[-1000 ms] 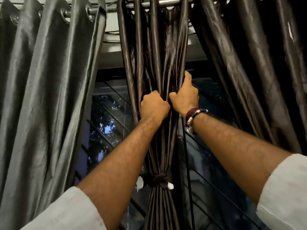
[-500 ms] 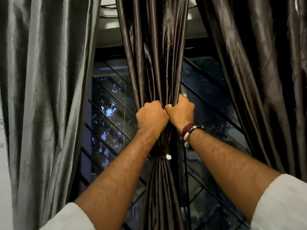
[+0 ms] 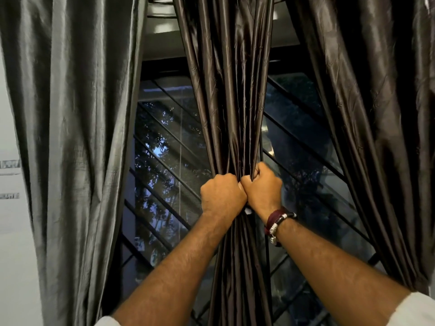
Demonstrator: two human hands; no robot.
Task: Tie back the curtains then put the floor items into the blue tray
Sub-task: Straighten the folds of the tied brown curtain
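Note:
A dark brown satin curtain [image 3: 231, 95] hangs gathered into a narrow bunch at the middle of the window. My left hand [image 3: 222, 196] grips the bunch from its left side, fingers curled round the folds. My right hand [image 3: 262, 188], with a maroon and silver bracelet on the wrist, grips the same bunch from the right, knuckle to knuckle with the left. A small white tag [image 3: 248, 211] peeks out just under the hands; the tie below them is hidden. The blue tray and floor items are out of view.
A grey curtain [image 3: 73, 142] hangs loose at the left beside a white wall [image 3: 11, 255]. Another dark curtain [image 3: 376, 114] drapes down the right side. Behind them stands a dark window with diagonal metal bars [image 3: 164, 175].
Both hands have slid down the gathered curtain, squeezing it tighter, and now cover the tie. The camera has tilted down, so the rod has left the view.

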